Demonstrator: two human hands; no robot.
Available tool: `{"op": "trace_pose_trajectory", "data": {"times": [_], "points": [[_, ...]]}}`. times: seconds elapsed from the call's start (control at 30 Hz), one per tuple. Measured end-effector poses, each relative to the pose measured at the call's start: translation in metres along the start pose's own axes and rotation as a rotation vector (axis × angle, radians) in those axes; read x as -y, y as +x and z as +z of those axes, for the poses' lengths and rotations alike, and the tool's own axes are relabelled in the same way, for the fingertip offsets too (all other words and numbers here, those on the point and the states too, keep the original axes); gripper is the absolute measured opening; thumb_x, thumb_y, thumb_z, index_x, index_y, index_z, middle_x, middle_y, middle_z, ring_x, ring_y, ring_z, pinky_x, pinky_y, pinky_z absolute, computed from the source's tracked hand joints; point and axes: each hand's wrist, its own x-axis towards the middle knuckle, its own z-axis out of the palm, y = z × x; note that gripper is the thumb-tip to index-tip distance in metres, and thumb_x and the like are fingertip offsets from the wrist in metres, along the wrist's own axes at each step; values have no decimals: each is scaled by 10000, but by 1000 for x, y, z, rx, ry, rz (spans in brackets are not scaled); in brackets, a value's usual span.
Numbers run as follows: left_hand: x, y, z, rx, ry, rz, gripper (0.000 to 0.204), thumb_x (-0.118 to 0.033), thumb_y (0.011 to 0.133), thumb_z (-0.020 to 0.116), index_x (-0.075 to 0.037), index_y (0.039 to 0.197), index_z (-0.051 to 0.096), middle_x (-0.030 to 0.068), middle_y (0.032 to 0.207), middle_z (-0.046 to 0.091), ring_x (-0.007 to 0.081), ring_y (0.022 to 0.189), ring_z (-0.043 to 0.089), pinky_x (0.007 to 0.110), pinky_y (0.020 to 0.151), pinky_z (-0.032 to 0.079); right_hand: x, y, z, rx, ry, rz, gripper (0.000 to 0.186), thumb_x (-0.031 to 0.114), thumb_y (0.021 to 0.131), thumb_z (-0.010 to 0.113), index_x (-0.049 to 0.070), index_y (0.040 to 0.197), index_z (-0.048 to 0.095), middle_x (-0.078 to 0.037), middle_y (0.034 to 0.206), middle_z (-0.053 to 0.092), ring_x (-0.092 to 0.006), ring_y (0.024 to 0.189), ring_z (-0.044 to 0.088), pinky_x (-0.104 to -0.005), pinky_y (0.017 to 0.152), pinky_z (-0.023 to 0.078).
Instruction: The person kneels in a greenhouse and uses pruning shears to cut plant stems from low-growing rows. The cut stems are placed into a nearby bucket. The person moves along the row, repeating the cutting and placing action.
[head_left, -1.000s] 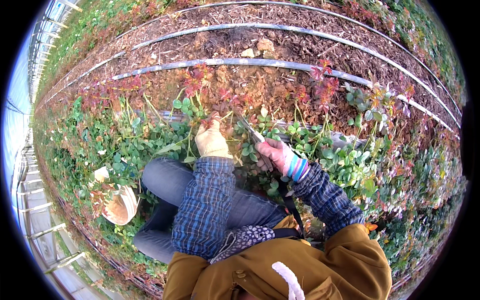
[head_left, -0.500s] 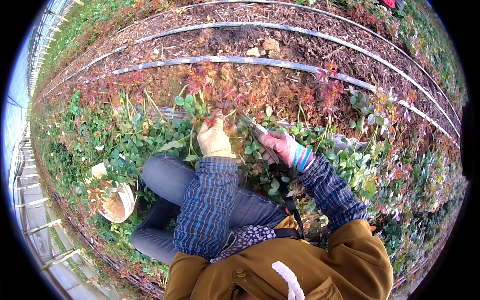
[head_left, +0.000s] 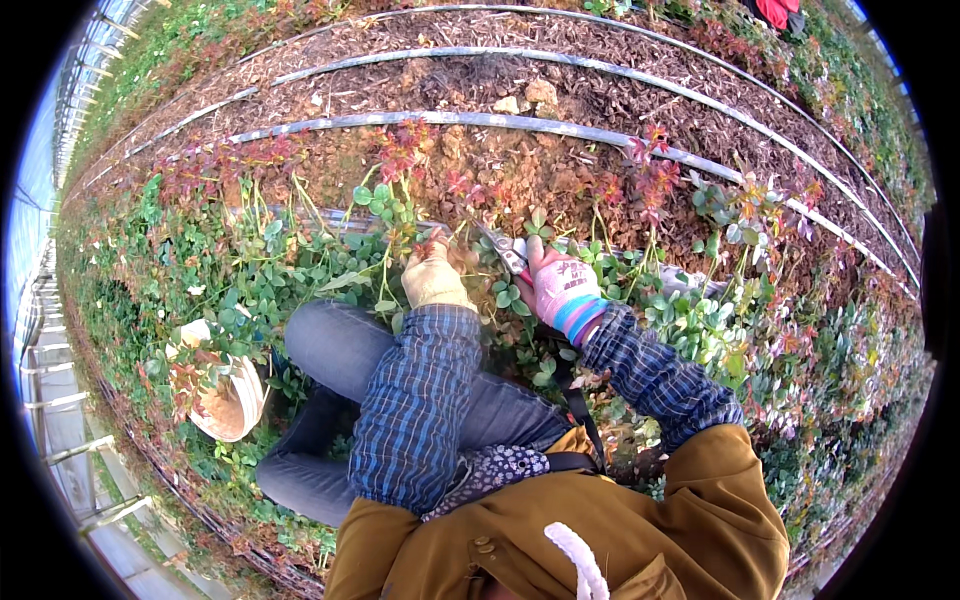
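Note:
My left hand (head_left: 437,275), in a cream glove, pinches the top of a reddish rose shoot (head_left: 431,236) among green stems and leaves. Just to its right, my right hand (head_left: 563,288), in a pink glove with a striped cuff, grips pruning shears (head_left: 506,252). Their metal blades point up and left toward the left hand's fingertips, close beside the stems. Leaves and my fingers partly hide exactly what the left fingers hold. Leafy rose bushes (head_left: 700,330) surround both hands.
A pale bucket (head_left: 247,395) with cut leaves lies tilted by my bent knee (head_left: 330,350). Pipes (head_left: 505,121) run along mulched soil ahead. Rows of plants stretch both ways, with greenhouse framing (head_left: 50,370) at left. A red and dark shape (head_left: 778,14) at top right is unclear.
My right hand has turned back-upward and risen slightly with the shears, showing more of the glove's back. My left hand has shifted slightly right, still at the shoot.

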Motion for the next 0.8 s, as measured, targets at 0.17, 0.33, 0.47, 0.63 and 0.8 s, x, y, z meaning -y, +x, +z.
{"op": "trace_pose_trajectory", "data": {"times": [0.17,0.33,0.47,0.63,0.8], "points": [[8,13,-8,-72,111,-29,237,-233,939,599,-52,1093,607,59,909,662,197,720,618,355,608,495,-1,8,-1,50,-267,-48,586,286,828,645,-33,1246,385,-227,933,606,-347,755,660,-454,605,526],[-6,6,-8,-151,82,-125,247,-209,911,638,-29,1080,616,64,903,667,215,746,622,379,661,503,-6,13,2,138,-259,-159,614,264,805,646,-28,1279,386,-216,912,619,-361,807,648,-449,681,521],[-5,5,-21,-80,375,279,266,-257,893,654,-1,965,659,94,858,680,203,734,631,364,659,493,18,-10,-22,288,205,81,481,332,794,630,18,1139,511,-239,918,636,-388,854,636,-440,749,504],[-10,0,-20,16,461,520,237,-216,881,661,-11,1001,667,47,840,684,142,710,597,283,649,472,34,-25,-9,197,606,294,626,440,792,621,3,1229,520,-237,936,653,-378,888,646,-410,805,492],[-101,8,-31,157,789,517,262,-112,842,485,-62,1027,663,130,932,698,279,856,665,367,762,503,53,-24,19,86,792,460,660,453,802,630,-18,1249,512,-230,983,654,-349,933,636,-400,840,475]]}}
